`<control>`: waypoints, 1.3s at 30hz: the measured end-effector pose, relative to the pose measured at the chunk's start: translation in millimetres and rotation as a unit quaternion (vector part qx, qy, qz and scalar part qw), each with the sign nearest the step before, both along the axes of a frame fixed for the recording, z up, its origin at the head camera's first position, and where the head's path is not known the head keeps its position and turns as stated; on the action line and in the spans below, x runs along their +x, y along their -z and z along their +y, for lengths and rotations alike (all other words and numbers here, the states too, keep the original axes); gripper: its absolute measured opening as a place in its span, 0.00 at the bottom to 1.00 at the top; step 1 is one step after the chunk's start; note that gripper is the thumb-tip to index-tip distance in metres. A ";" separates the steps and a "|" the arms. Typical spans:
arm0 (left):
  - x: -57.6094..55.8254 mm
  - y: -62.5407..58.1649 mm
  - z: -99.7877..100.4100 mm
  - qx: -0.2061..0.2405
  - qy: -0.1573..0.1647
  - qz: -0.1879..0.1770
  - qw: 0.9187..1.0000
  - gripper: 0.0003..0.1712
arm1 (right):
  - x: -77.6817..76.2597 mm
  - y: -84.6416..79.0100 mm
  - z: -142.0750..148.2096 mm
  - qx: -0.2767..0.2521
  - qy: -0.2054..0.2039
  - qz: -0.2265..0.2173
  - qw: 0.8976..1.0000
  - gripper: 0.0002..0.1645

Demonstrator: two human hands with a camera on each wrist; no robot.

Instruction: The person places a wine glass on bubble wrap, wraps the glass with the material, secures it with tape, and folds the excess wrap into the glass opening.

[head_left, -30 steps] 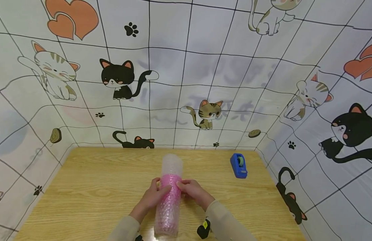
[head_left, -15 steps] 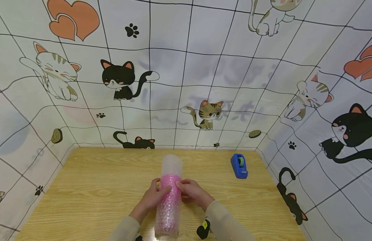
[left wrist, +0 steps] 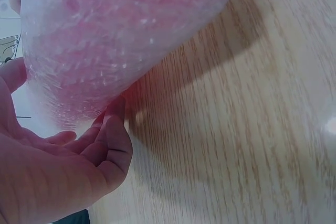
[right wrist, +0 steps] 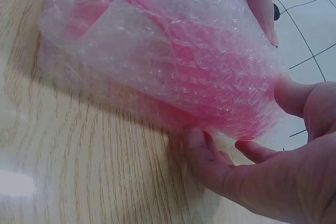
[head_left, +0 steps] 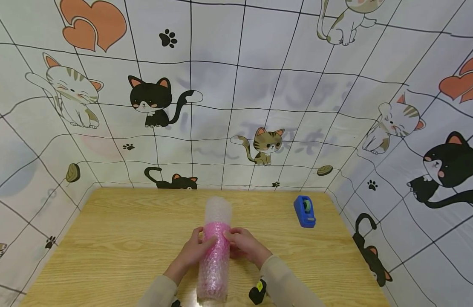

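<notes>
Soft, even, fairly bright light fills the head view, warm on the tabletop [head_left: 125, 238] and cooler on the wall [head_left: 217, 89], which carries faint bluish smudges. A small white glare sits beside the near end of the roll [head_left: 212, 277], itself flecked with glints. Wall lines splay outward at left and right, as through a wide lens. Both wrist views are dimmer and softer; the roll looks hazy there, its soft-edged shadow darkening the tabletop by the fingers [left wrist: 116, 150]. White glare blooms at one edge of each.
</notes>
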State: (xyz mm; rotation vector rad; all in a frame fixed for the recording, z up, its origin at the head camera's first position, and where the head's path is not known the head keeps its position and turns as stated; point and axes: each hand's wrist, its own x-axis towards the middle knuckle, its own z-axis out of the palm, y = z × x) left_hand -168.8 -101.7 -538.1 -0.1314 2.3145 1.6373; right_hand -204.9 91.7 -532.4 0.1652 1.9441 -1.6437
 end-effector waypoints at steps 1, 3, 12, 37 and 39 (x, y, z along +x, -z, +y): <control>-0.1 0.6 -0.2 0.000 0.001 0.001 1.000 0.48 | -0.3 0.6 -0.3 -0.001 -0.001 0.000 1.000 0.38; -0.1 0.3 -0.9 -0.001 0.001 0.002 1.000 0.48 | -1.3 1.7 -0.7 -0.004 -0.001 -0.001 1.000 0.38; 1.0 -2.1 -3.2 0.004 0.002 -0.005 1.000 0.48 | -2.3 0.9 -1.8 0.009 -0.001 -0.003 1.000 0.39; 0.7 -3.1 -11.5 -0.002 0.014 -0.008 1.000 0.49 | -8.0 3.1 -3.7 -0.015 -0.054 -0.025 0.998 0.38; 0.9 -3.6 -11.9 0.000 0.014 -0.008 1.000 0.49 | -7.8 2.7 -3.9 -0.014 -0.054 -0.026 0.998 0.38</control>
